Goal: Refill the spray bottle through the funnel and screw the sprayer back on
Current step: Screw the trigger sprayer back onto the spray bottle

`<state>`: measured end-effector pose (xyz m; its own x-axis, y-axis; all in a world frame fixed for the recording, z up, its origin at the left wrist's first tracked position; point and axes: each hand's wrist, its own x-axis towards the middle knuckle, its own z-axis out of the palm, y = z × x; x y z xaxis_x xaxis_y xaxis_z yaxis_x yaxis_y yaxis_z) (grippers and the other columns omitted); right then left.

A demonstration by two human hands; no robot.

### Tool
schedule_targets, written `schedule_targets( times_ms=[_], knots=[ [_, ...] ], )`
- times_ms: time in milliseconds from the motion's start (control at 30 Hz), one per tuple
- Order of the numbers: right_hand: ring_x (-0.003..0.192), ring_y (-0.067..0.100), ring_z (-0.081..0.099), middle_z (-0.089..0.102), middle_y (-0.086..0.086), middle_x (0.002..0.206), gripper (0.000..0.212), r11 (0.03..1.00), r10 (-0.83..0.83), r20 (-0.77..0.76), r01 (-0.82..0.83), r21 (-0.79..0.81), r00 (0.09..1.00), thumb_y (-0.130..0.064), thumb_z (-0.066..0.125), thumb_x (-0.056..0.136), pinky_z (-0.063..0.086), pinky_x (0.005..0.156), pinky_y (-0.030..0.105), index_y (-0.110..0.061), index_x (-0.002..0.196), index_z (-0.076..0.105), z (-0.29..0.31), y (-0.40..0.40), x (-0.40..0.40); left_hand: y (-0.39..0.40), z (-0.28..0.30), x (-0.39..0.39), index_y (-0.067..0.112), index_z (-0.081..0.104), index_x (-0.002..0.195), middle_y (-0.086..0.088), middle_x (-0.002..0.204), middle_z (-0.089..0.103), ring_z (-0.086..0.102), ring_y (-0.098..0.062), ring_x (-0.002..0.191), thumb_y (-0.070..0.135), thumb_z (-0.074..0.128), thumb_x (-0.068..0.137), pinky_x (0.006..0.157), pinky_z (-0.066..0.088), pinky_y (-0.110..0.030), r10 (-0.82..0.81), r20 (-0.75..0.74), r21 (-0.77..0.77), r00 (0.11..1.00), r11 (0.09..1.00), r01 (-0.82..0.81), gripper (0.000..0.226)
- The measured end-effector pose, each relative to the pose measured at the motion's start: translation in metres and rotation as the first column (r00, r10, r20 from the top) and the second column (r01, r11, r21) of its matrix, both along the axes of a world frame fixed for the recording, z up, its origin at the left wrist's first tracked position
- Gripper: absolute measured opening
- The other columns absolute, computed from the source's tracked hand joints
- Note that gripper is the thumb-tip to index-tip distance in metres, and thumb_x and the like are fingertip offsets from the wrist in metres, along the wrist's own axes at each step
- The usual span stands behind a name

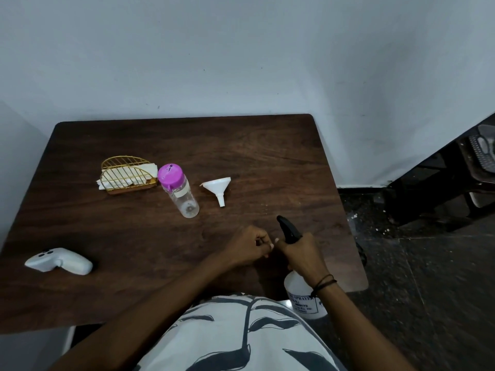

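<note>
spray bottle (301,295) | white label | reads "SPRAYER" | smaller lines below illegible

Plain home room, likely — wooden table (160,236) against bare wall (241,62); napkin holder (127,175); stone floor (428,277)

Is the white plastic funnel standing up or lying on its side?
On its side: the white plastic funnel lies on the dark wooden table, narrow spout pointing toward the person.

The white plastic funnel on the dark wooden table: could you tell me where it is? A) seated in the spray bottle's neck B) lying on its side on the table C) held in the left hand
B: the white plastic funnel lies tipped over on the dark wooden table, touching nothing else.
</note>
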<state>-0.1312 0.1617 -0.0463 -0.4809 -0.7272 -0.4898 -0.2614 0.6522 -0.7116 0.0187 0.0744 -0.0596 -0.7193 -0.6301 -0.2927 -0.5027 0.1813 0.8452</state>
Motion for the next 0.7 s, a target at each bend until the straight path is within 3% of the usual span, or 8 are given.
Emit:
schedule_targets(
  times_ms=[67,200,333,467,567,700],
  knots=[
    [0.043,0.02,0.06,0.061,0.009,0.055,0.031,1.0,-0.008,-0.014,0.008,0.007,1.0,-0.031,0.074,0.081,0.053,0.045,0.036,-0.001,0.073,0.065,-0.001,0.0,0.0,0.0,-0.002,0.0,0.013,0.075,0.081,-0.001,0.078,0.076,0.063,0.004,0.061,0.018,0.068,0.091,0.061,0.047,-0.01,0.005,-0.01,-0.003,1.0,1.0,-0.005,0.012],
    [0.046,0.026,0.064,0.064,0.012,0.056,0.033,1.0,0.003,-0.012,-0.003,-0.009,1.0,-0.033,0.075,0.08,0.055,0.048,0.046,-0.002,0.072,0.066,-0.001,-0.001,-0.005,-0.001,-0.007,-0.001,0.02,0.073,0.077,0.008,0.071,0.073,0.061,0.003,0.061,0.02,0.069,0.09,0.063,0.048,-0.016,0.007,-0.016,0.016,1.0,1.0,-0.007,0.014],
    [0.045,0.024,0.063,0.064,0.011,0.056,0.03,1.0,0.009,-0.069,-0.007,0.027,0.998,-0.031,0.074,0.079,0.054,0.046,0.042,-0.003,0.07,0.065,-0.002,-0.001,-0.004,-0.002,-0.008,-0.002,0.021,0.073,0.077,0.013,0.069,0.071,0.064,0.002,0.062,0.019,0.07,0.089,0.062,0.048,-0.015,0.017,-0.025,0.034,1.0,0.999,-0.016,0.013],
    [0.048,0.025,0.063,0.065,0.018,0.062,0.025,1.0,0.004,0.035,-0.004,-0.01,0.999,-0.019,0.073,0.083,0.052,0.047,0.034,0.004,0.078,0.066,0.003,-0.002,-0.01,-0.004,-0.009,-0.003,0.026,0.071,0.075,0.009,0.072,0.074,0.061,0.004,0.062,0.024,0.069,0.09,0.062,0.044,-0.012,0.003,-0.012,0.02,1.0,1.0,-0.003,0.015],
    [0.047,0.021,0.057,0.058,0.012,0.056,0.017,0.99,-0.013,0.073,0.023,-0.141,0.997,-0.005,0.066,0.083,0.047,0.045,0.029,0.008,0.073,0.062,0.011,-0.003,-0.022,-0.007,-0.007,-0.001,0.021,0.073,0.078,0.008,0.075,0.075,0.064,0.002,0.067,0.023,0.068,0.09,0.065,0.045,-0.009,0.02,-0.025,0.008,0.999,1.0,-0.02,0.014],
    [0.052,0.006,0.06,0.062,-0.002,0.056,0.017,0.912,-0.072,0.003,0.067,-0.404,0.997,-0.006,0.068,0.085,0.046,0.048,0.016,-0.014,0.071,0.062,0.029,-0.012,-0.046,-0.012,-0.006,0.003,0.018,0.073,0.08,0.009,0.075,0.074,0.065,0.004,0.068,0.02,0.067,0.092,0.066,0.046,-0.007,0.037,-0.041,-0.012,0.999,0.999,-0.037,0.013]
  ],
)
